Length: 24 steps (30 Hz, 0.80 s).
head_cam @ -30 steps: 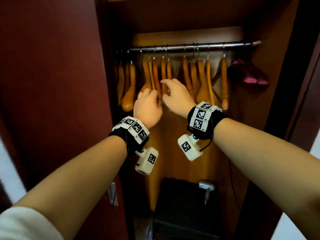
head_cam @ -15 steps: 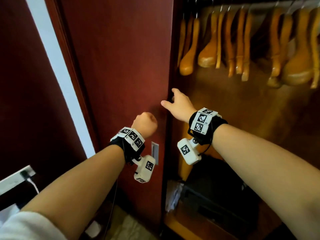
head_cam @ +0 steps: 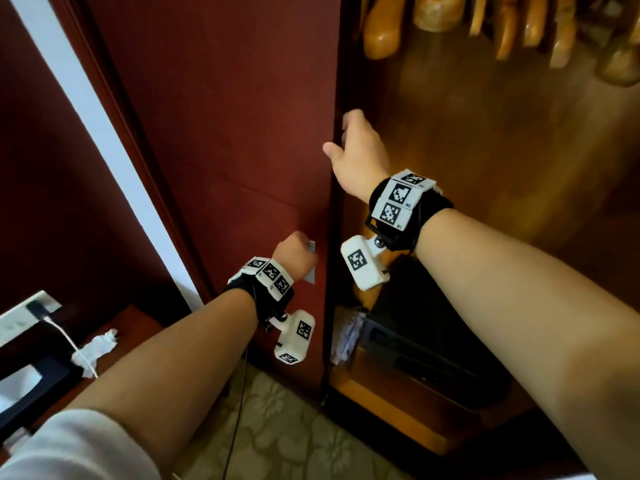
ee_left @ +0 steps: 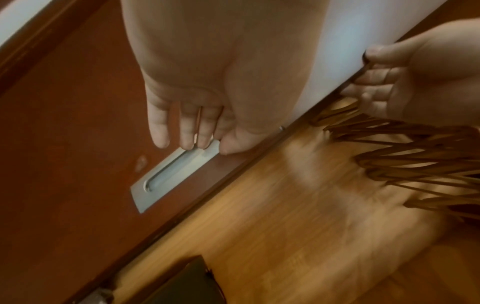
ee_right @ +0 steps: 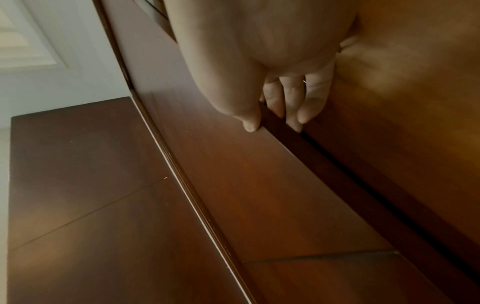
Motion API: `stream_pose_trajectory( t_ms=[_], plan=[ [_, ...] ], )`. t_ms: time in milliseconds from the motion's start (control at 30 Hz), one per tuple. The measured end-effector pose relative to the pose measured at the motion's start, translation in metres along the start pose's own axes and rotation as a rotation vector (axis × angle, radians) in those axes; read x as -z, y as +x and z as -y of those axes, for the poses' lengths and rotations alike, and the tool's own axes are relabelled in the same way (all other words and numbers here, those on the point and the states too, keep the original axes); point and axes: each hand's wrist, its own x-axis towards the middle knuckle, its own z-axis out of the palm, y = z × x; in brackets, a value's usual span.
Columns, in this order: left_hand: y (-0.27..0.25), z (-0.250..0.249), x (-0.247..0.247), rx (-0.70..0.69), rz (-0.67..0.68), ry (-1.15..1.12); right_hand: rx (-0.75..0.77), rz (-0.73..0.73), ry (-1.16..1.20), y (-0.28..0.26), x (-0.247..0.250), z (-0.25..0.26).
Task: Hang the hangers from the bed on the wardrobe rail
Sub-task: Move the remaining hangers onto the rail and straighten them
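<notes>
Several wooden hangers [head_cam: 381, 32] hang inside the wardrobe at the top right; only their lower ends show, and the rail is out of view. They appear blurred in the left wrist view [ee_left: 415, 160]. My left hand [head_cam: 294, 254] [ee_left: 205, 144] holds no hanger; its fingertips hook into the recessed metal handle [ee_left: 166, 181] of the dark red sliding door [head_cam: 225, 133]. Higher up, my right hand [head_cam: 349, 147] [ee_right: 272, 121] grips the door's edge, with the thumb on the front face and the fingers behind it. The bed is not visible.
A black box [head_cam: 433, 351] sits on the wardrobe floor. At the lower left a dark side table [head_cam: 131, 327] carries a white cable and crumpled paper [head_cam: 97, 344]. Patterned carpet [head_cam: 284, 427] lies in front of the door.
Both hands left the hangers on the rail and came down. The left reached the door handle and the right took the door's edge. My view swung down and left.
</notes>
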Motion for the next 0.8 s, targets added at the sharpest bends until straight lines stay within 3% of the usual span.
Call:
stream_pose_trajectory(
  t_ms=[100, 267, 467, 801],
  plan=[
    [0.001, -0.004, -0.006, 0.062, -0.027, -0.069, 0.009, 0.002, -0.027, -0.003, 0.004, -0.002],
    [-0.001, -0.008, -0.016, 0.078, 0.084, -0.138, 0.006, -0.002, -0.019, -0.010, 0.015, -0.007],
    [-0.011, -0.033, -0.031, 0.140, 0.096, -0.147, -0.019, -0.005, -0.014, -0.026, 0.037, -0.020],
    [-0.048, -0.077, -0.058, 0.111, 0.212, -0.156, -0.070, -0.031, -0.011, -0.061, 0.089, -0.052]
  ],
)
